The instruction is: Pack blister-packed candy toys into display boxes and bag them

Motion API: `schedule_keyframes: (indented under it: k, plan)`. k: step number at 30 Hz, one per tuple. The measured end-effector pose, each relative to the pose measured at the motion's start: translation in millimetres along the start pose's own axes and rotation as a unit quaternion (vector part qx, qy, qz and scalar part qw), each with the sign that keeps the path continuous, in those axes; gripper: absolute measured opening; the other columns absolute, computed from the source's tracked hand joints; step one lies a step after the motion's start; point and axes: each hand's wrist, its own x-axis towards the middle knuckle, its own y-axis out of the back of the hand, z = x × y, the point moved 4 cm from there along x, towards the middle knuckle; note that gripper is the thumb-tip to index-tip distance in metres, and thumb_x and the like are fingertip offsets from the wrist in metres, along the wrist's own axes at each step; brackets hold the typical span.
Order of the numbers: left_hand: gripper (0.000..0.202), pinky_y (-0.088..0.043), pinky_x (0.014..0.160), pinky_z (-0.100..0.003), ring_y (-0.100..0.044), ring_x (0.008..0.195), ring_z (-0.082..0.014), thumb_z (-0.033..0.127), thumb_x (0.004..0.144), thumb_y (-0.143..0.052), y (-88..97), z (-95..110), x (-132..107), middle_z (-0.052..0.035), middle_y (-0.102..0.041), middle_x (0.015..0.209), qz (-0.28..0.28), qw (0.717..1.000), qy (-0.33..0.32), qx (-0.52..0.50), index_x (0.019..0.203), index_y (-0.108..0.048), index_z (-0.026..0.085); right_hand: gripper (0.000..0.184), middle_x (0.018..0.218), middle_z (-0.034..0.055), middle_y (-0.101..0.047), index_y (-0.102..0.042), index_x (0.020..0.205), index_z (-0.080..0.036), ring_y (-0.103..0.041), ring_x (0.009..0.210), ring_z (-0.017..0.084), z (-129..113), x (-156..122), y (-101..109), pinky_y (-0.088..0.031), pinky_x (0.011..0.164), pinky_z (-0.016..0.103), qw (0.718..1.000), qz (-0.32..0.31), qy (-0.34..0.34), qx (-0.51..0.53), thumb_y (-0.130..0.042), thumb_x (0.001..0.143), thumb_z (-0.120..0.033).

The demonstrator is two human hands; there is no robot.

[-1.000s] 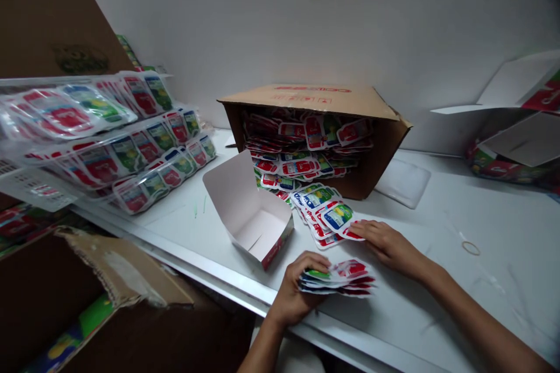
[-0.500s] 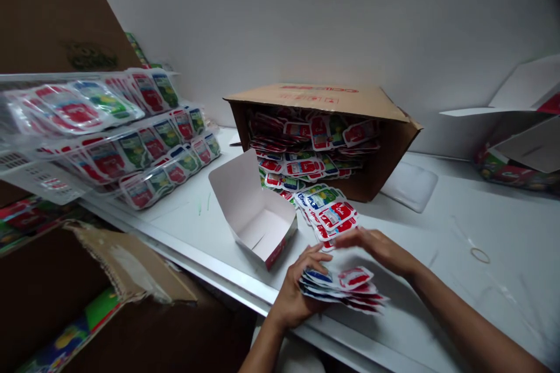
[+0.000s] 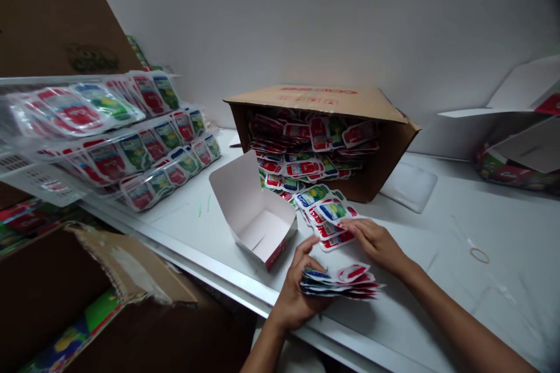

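Observation:
My left hand (image 3: 294, 292) is closed round a fanned stack of small red, blue and green packets (image 3: 342, 282), held just above the white table (image 3: 437, 256). My right hand (image 3: 377, 241) reaches forward with its fingertips on the loose packets (image 3: 326, 214) that spill out of a brown cardboard box (image 3: 324, 99) lying on its side. The box is packed with more packets. A small open white carton (image 3: 254, 215), empty inside, stands just left of my hands.
Tilted racks of packets (image 3: 109, 134) fill the left side above a torn cardboard box (image 3: 126, 268). A clear plastic lid (image 3: 409, 186) lies right of the brown box. A rubber band (image 3: 479, 254) rests on the table, and flat cartons (image 3: 525, 116) lie at far right.
My right hand brought a packet back onto the stack in my left hand, then reached forward again to the spilled packets by the box.

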Motion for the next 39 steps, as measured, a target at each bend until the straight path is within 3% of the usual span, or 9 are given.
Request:
schedule_keyframes:
  k: [3,6,10,18,25,29,32,35,39]
  plan:
    - [0.032,-0.034,0.11,-0.047,-0.03,0.141,-0.0352,0.018,0.066,-0.078,-1.4,-6,-2,-0.0126,-0.023,0.157,0.015,1.0,0.006,0.014,0.091,-0.058,0.018,0.04,0.11,0.0059,-0.071,-0.069,0.109,-0.022,-0.065,0.101,0.021,-36,-21,10,-0.05,0.09,0.034,0.975,-0.133,-0.037,0.177,-0.035,0.1,-0.042]
    - [0.06,-0.049,0.094,-0.041,-0.056,0.119,-0.0295,0.018,0.064,-0.081,-6.7,-14,-6,-0.0149,-0.049,0.138,0.015,0.997,0.04,-0.064,0.114,-0.046,0.022,0.048,0.099,0.0066,-0.073,-0.071,0.103,-0.019,-0.067,0.093,0.02,-51,-24,11,-0.052,0.086,0.033,0.926,-0.237,-0.061,0.288,-0.034,0.099,-0.049]
    - [0.098,-0.053,0.074,-0.03,-0.067,0.082,-0.0184,0.016,0.062,-0.083,-10.5,-16,-7,-0.0056,-0.065,0.101,0.01,0.988,0.085,-0.127,0.141,-0.024,0.024,0.056,0.107,0.012,-0.072,-0.068,0.107,-0.015,-0.066,0.099,0.023,-21,16,-4,-0.05,0.091,0.039,0.962,-0.144,-0.079,0.219,-0.029,0.098,-0.054]
    - [0.037,-0.049,0.07,-0.025,-0.063,0.079,-0.0173,0.022,0.062,-0.08,-5.5,0,-3,-0.0054,-0.065,0.09,-0.009,0.997,0.058,-0.04,0.093,-0.063,0.015,0.038,0.136,0.0139,-0.057,-0.064,0.122,-0.02,-0.045,0.131,0.033,17,83,-59,-0.031,0.107,0.053,0.988,-0.088,-0.011,-0.126,-0.055,0.09,-0.038]
    - [0.041,-0.048,0.092,-0.036,-0.06,0.108,-0.027,0.025,0.061,-0.083,-3.1,-7,-6,-0.0127,-0.058,0.119,0.014,1.0,0.022,-0.002,0.095,-0.062,0.017,0.041,0.116,0.0072,-0.07,-0.069,0.113,-0.024,-0.062,0.109,0.026,-10,38,1,-0.044,0.097,0.043,0.999,0.023,-0.026,0.012,-0.036,0.099,-0.044]
    - [0.042,-0.032,0.111,-0.047,-0.033,0.139,-0.0352,0.024,0.062,-0.083,-1.3,-13,-10,-0.0123,-0.029,0.152,0.03,0.999,0.005,0.014,0.097,-0.061,0.02,0.043,0.101,0.0034,-0.074,-0.07,0.112,-0.024,-0.067,0.09,0.023,-39,-19,8,-0.053,0.08,0.034,0.952,-0.182,-0.073,0.234,-0.04,0.097,-0.051]
    - [0.073,-0.049,0.095,-0.042,-0.058,0.117,-0.0294,0.024,0.062,-0.084,-5.9,-17,-11,-0.0136,-0.052,0.135,0.008,0.998,0.022,-0.055,0.124,-0.045,0.025,0.059,0.1,0.0067,-0.074,-0.072,0.107,-0.02,-0.068,0.093,0.023,-38,-33,5,-0.051,0.088,0.037,0.918,-0.24,-0.093,0.303,-0.025,0.099,-0.056]
    - [0.091,-0.052,0.087,-0.04,-0.067,0.088,-0.0217,0.025,0.061,-0.084,-8.6,-16,-8,-0.0078,-0.065,0.107,0.0,0.998,0.036,-0.052,0.137,-0.034,0.025,0.056,0.114,0.0098,-0.07,-0.068,0.117,-0.021,-0.064,0.107,0.025,-11,-11,0,-0.047,0.097,0.043,0.962,-0.156,-0.089,0.207,-0.029,0.098,-0.056]
    - [0.039,-0.03,0.112,-0.053,-0.065,0.096,-0.0249,0.027,0.06,-0.082,-7.8,-2,1,-0.0053,-0.068,0.093,-0.02,0.998,-0.026,0.051,0.094,-0.063,0.02,0.06,0.148,0.0139,-0.042,-0.048,0.14,-0.022,-0.04,0.135,0.032,22,29,-19,-0.032,0.108,0.053,0.994,-0.088,-0.011,-0.065,-0.056,0.088,-0.051]
